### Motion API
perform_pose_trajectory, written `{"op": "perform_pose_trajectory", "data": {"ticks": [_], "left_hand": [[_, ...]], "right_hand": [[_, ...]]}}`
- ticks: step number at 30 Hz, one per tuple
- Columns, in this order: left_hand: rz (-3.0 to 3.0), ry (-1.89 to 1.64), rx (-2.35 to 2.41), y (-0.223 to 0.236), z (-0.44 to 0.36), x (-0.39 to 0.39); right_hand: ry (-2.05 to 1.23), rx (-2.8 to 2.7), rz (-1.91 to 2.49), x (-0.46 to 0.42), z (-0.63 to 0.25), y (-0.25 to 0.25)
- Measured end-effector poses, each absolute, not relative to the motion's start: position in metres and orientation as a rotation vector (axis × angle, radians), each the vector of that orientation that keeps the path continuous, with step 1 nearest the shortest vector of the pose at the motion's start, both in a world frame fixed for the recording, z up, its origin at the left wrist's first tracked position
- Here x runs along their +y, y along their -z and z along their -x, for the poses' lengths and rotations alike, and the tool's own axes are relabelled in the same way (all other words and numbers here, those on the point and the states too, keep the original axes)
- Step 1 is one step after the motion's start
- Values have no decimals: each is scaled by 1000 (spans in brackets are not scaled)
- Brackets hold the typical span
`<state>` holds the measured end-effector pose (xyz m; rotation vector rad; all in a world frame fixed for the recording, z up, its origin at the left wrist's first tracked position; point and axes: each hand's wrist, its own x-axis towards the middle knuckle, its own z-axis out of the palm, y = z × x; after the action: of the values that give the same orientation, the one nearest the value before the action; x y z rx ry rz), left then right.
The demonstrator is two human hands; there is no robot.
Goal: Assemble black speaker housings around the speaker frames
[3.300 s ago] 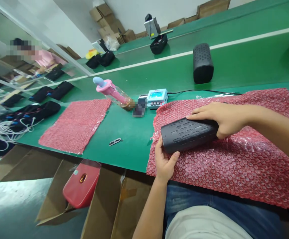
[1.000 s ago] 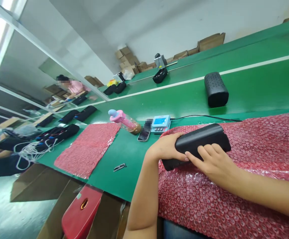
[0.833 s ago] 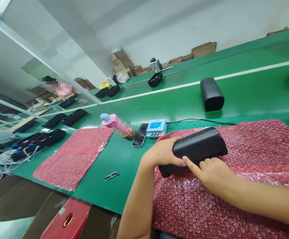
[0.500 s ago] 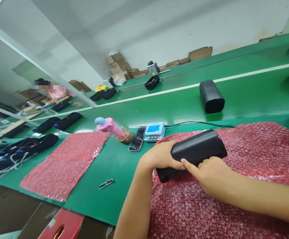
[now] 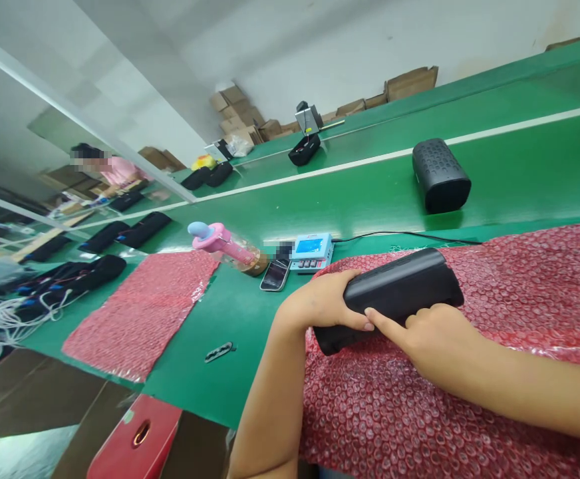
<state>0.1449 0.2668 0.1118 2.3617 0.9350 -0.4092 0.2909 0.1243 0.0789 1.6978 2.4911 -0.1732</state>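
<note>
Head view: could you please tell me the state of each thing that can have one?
Black case: tilted, gripped by the left hand.
Right hand: one finger extended, other fingers curled.
Near bubble wrap: spread out, slightly rumpled.
Far bubble wrap: spread flat.
Blue meter: screen lit.
Phone: visible screen dark.
Bottle: lid on, brown contents low inside.
White cables: loosely tangled.

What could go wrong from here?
The black case, gripped by the left hand at one end, might slip; bubble wrap lies under it. The bottle is close by the phone, so a knock could tip it that way. The cord runs near the wrap's far edge and might snag.
</note>
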Motion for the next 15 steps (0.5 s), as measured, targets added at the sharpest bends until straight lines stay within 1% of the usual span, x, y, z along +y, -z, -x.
{"op": "perform_pose_trajectory", "data": {"ticks": [15], "left_hand": [[-2352,397,910,-110,-145,269]], "right_hand": [[68,2557,-1708,122,-291,-72]]}}
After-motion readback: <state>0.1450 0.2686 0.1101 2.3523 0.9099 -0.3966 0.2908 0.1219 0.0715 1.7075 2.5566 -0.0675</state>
